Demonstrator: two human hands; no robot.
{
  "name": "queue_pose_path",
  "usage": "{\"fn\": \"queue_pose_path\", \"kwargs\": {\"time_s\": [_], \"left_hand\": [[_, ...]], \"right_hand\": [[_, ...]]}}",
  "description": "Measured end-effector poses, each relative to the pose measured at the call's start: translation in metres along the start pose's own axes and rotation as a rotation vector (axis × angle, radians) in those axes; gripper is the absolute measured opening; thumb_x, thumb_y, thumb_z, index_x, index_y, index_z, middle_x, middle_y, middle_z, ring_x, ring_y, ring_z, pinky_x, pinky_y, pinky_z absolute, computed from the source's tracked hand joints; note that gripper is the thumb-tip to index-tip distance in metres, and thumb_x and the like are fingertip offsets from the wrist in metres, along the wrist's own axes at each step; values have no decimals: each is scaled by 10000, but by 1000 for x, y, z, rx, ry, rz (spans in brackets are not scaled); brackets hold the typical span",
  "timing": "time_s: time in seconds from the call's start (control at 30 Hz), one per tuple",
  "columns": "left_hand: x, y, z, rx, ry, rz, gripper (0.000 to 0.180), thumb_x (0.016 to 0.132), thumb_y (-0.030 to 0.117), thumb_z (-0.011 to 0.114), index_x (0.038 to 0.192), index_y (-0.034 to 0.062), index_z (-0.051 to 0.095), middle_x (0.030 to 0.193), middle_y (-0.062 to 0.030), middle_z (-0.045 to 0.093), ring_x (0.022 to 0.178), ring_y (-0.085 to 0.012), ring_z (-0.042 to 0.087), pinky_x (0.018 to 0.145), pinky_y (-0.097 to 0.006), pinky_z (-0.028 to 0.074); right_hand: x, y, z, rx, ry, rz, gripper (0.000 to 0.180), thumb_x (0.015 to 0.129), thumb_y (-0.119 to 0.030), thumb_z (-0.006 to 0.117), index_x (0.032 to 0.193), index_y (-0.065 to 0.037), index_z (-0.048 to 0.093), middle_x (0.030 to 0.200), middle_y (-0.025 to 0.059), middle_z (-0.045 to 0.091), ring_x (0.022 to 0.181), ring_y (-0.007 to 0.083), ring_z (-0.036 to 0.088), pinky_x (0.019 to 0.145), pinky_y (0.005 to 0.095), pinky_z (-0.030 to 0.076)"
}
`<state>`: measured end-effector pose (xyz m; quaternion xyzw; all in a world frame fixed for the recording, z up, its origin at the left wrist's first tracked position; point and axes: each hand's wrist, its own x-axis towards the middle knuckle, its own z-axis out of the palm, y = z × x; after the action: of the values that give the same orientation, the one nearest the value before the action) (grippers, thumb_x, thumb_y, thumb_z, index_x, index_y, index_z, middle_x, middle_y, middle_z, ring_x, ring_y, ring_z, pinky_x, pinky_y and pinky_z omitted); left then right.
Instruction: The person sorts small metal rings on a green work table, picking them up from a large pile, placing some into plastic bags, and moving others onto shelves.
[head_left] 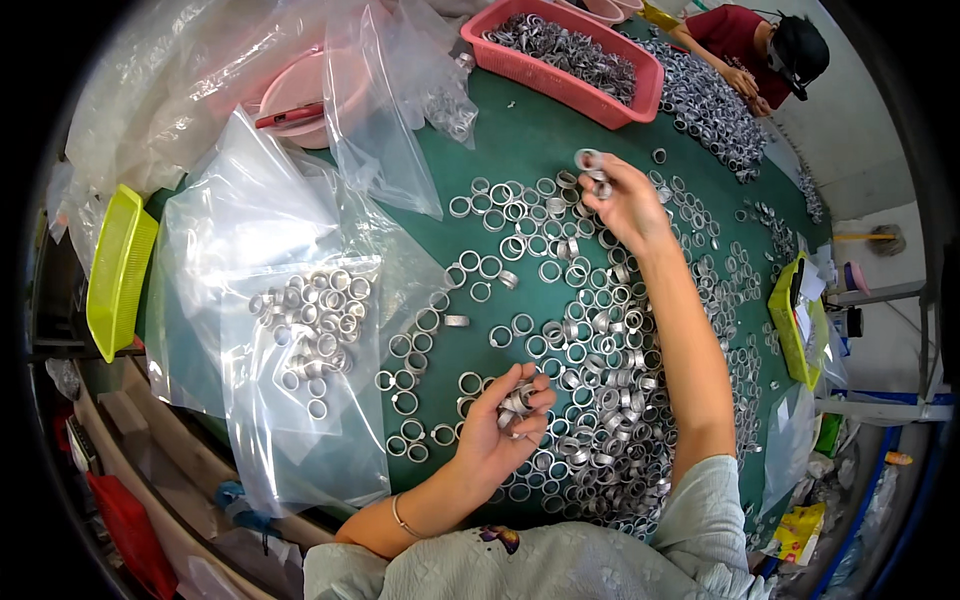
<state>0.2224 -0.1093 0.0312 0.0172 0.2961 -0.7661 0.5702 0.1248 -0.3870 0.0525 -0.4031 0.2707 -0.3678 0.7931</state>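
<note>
My left hand (502, 422) is curled round several small metal rings (518, 400), low over the table near my body. Farther out, my right hand (622, 200) is raised with its fingers closed on a couple of metal rings (590, 162), slightly blurred. Beneath and between both hands, many silvery rings (610, 390) lie spread on the green table, heaped thickest near my right forearm. To the left, a clear plastic bag (290, 450) lies flat with a cluster of rings (330, 310) on or inside it; I cannot tell which.
A pink basket (645, 95) full of metal parts stands at the back. Yellow-green baskets sit at the left (120, 270) and right (790, 330) edges. A pink basin (310, 90) stands among plastic sheets. At the far right, a co-worker (745, 45) handles parts beside a large pile (700, 100).
</note>
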Motion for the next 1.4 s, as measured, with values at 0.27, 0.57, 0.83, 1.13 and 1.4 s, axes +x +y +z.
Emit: {"fn": "queue_pose_path", "kwargs": {"time_s": [0.27, 0.57, 0.83, 1.13, 1.4], "left_hand": [[0, -3, 5, 9, 51, -1, 115, 890, 144, 531, 909, 43, 583, 835, -29, 469, 717, -90, 414, 395, -161, 310], [0, -5, 9, 10, 100, 15, 113, 892, 135, 526, 897, 41, 589, 819, -19, 452, 708, -84, 402, 373, -159, 299], [-1, -2, 2, 46, 43, 6, 208, 905, 153, 515, 1080, 51, 562, 953, -50, 518, 790, -118, 461, 460, -178, 384], [-6, -6, 16, 396, -8, 220, 417, 900, 204, 533, 1282, 76, 424, 1215, -79, 516, 1034, -163, 540, 925, -341, 465], [-3, 2, -1, 412, -90, 146, 353, 890, 163, 533, 1225, 70, 471, 1143, -106, 549, 911, -162, 578, 684, -289, 501]], "right_hand": [[-50, 3, 6, 228, -96, 101, 178, 880, -70, 449, 950, 71, 532, 1029, 188, 565, 701, 152, 478, 556, 235, 400], [-71, 7, 20, -162, -98, 17, 121, 868, -78, 554, 931, 10, 608, 1055, 168, 588, 633, 89, 453, 517, 186, 364], [-96, 13, 34, -288, -152, 28, 143, 844, -65, 593, 977, -19, 568, 1031, 142, 592, 660, 68, 468, 567, 173, 399], [-139, 9, 76, -985, -415, -100, 244, 768, -4, 612, 1009, -38, 594, 986, 66, 591, 828, 131, 555, 719, 262, 446], [-78, 17, 43, -1074, 102, -228, 223, 853, -207, 584, 820, 2, 654, 687, 20, 616, 663, 77, 537, 609, 261, 425]]}}
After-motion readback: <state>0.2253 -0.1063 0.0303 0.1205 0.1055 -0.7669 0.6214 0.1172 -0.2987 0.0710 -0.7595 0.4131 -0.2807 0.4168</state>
